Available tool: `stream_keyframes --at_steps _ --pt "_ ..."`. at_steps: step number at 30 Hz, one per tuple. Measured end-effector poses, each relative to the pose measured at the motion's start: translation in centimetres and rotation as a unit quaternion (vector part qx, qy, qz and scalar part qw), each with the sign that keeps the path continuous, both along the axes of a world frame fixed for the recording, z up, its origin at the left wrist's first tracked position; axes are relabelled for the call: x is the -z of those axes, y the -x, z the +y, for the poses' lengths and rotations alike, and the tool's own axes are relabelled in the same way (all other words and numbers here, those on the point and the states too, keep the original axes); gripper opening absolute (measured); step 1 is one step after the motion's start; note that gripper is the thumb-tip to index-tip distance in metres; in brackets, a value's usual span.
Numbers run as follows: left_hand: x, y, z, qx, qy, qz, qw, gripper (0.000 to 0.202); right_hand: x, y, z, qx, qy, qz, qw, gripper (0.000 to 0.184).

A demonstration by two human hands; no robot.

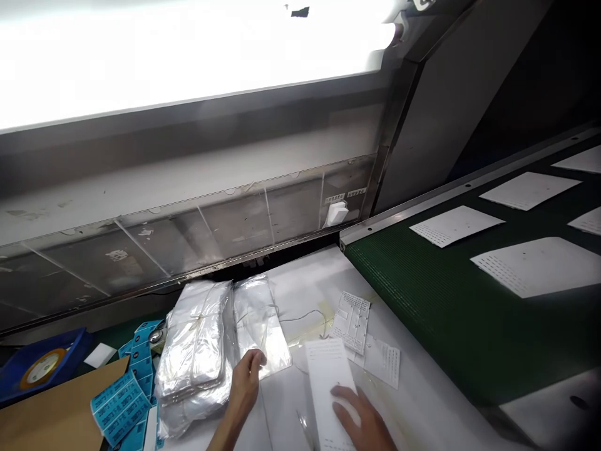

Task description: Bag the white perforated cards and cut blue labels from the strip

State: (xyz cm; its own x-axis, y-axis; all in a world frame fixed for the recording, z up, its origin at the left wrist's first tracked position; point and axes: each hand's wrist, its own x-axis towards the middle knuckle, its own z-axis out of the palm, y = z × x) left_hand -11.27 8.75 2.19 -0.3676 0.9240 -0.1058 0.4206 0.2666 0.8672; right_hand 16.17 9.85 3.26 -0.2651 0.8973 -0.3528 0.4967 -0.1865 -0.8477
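My left hand (pixel 246 379) has its fingers pinched together at the edge of a thin stack of clear plastic bags (pixel 256 307). A thicker, string-tied bundle of clear plastic bags (pixel 200 338) lies left of it. My right hand (pixel 364 419) rests on a long white printed sheet (pixel 328 369), fingers apart and slightly bent; its thumb is hidden. Behind that sheet, a small white printed card (pixel 352 319) with cut-outs overlaps a second printed card (pixel 387 361). Something shiny and transparent, perhaps a loose bag, shows beside the long sheet.
A green conveyor belt (pixel 399 275) runs along the right, carrying several white printed sheets (pixel 457 225). At left are blue label strips (pixel 121 407), brown cardboard (pixel 51 410) and a blue tray (pixel 70 351) holding a tape roll (pixel 43 368). A metal panel (pixel 235 216) borders the table's back.
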Motion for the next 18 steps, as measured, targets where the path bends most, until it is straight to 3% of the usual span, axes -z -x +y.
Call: stream_keyframes --at_steps 4,7,13,18 --pt "-3.6 -2.2 -4.4 0.019 -0.021 -0.117 0.993 0.038 -4.9 5.4 0.2 -0.106 -0.056 0.02 0.993 0.029" --pt "-4.8 -3.9 -7.6 -0.011 -0.028 -0.252 0.967 0.033 -6.8 7.7 -0.8 -0.196 -0.085 0.028 0.977 0.018" --pt "-4.5 -5.1 -12.6 -0.136 -0.031 -0.385 0.912 0.035 -6.9 8.7 -3.9 -0.311 -0.088 0.032 0.946 0.024" --pt "-4.6 -5.5 -15.7 -0.244 -0.035 -0.494 0.834 0.038 -6.1 8.7 -5.8 -0.307 -0.099 -0.015 0.946 0.028"
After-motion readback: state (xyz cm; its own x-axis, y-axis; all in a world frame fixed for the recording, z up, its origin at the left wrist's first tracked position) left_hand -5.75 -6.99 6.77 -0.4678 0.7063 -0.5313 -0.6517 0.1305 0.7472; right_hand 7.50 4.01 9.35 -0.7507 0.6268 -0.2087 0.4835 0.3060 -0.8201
